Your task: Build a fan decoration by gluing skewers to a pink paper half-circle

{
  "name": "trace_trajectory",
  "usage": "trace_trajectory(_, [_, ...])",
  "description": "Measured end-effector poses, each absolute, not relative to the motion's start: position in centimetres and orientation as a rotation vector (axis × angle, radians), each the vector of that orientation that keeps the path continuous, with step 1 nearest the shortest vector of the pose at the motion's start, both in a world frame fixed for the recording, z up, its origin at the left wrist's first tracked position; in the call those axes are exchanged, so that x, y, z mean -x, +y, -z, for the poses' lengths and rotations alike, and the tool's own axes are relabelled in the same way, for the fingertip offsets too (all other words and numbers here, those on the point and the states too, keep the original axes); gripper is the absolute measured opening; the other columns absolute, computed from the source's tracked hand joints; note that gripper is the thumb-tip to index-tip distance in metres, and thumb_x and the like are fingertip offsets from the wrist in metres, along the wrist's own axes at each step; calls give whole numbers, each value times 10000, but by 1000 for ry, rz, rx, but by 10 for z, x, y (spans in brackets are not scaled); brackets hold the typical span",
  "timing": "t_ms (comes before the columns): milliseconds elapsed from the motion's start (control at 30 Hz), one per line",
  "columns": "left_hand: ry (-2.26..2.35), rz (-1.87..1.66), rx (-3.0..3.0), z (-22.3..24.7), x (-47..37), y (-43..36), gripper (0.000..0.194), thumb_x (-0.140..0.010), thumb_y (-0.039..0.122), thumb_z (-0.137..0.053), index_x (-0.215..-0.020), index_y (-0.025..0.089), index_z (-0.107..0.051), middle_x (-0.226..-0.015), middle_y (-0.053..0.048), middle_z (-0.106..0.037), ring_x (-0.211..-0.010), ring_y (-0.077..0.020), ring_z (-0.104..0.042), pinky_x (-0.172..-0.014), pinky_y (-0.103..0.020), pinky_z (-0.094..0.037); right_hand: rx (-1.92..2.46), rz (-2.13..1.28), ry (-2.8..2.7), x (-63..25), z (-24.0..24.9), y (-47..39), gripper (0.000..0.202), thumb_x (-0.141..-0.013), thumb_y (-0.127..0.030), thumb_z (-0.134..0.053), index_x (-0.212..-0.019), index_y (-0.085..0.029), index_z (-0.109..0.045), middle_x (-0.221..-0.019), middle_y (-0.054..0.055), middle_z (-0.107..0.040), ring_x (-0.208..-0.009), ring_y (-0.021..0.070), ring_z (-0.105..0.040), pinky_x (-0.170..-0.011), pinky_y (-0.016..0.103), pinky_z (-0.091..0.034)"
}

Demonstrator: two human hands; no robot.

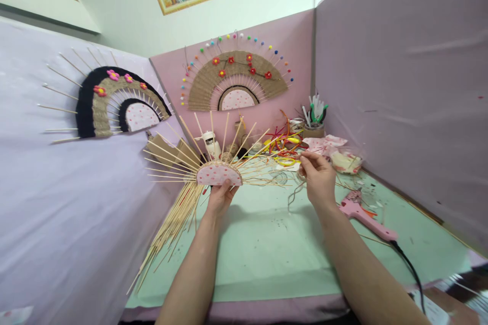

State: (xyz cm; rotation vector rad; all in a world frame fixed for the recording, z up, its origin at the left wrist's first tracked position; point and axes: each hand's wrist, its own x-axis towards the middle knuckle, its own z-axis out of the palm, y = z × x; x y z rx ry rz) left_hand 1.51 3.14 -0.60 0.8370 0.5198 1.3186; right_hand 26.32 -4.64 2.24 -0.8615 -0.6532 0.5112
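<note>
My left hand (pixel 220 200) grips the lower edge of a half-round fan base (pixel 213 174), its thumb pressed on the front. Pink fabric with red dots covers the base, and thin wooden sticks (pixel 179 151) spread from its curved side like rays. To the right, my right hand (pixel 319 179) is raised with thumb and fingers pinched together. A thin greyish cord (pixel 293 197) hangs in a loop beside those fingers and appears to be held in them. The cord's path towards the fan is hard to make out.
A pink glue gun (pixel 368 219) with a black cable lies right of my right forearm. Loose sticks (pixel 177 223) are heaped on the left. Colourful craft stems (pixel 284 142), a white bottle (pixel 211 144) and a tool pot (pixel 314 129) stand behind. A finished fan (pixel 238 73) hangs on the back panel.
</note>
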Motion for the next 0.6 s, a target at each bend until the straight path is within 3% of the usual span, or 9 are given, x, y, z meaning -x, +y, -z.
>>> trace_trajectory(233, [504, -1367, -820, 7, -14, 34, 391, -641, 212, -857, -967, 234, -642, -940, 17, -718, -895, -128, -659, -952, -343, -488, 1105, -314, -737, -266, -12, -41, 250, -744, -388, -684, -870, -172, -693, -824, 49, -701, -721, 155, -592, -676, 291, -465])
trace_trajectory(367, [527, -1430, -779, 9, -13, 39, 376, -649, 206, -850, -960, 241, -641, -956, 20, -711, -935, -140, -655, -1002, -380, -455, 1120, -204, -793, -258, -17, -47, 263, -759, -395, -663, -866, -158, -702, -761, 38, -686, -646, 143, -560, -601, 268, -439])
trace_trajectory(600, [502, -1485, -715, 8, -11, 41, 343, -667, 187, -836, -943, 247, -641, -972, 27, -712, -919, -122, -662, -1006, -353, -463, 1186, -345, -1041, -245, -12, -47, 298, -765, -446, -651, -823, -157, -697, -671, 29, -660, -583, 148, -547, -554, 263, -419])
